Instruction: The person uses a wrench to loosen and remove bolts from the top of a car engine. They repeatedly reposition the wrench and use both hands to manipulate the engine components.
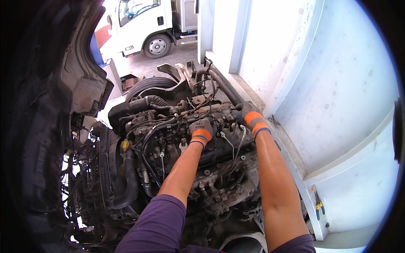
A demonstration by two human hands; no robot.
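A grimy diesel engine (215,157) lies before me, with the top of its head under both hands. My left hand (201,128), in a grey glove with an orange cuff, is curled down among the parts at the middle of the engine; its fingertips are hidden. Farther right, my right hand (246,112), gloved alike, bends its fingers at the engine's right edge, near the end of a thick dark pipe (225,87). What either hand grips cannot be made out. Thin metal lines (230,145) rise between my forearms.
A white wall (350,105) runs along the right, with yellow-and-green-handled pliers (318,206) at its foot. On the left stand a yellow cap (125,145), a black hose (130,179) and a dark cab frame (80,80). Beyond are a tyre (147,85) and a white truck (141,25).
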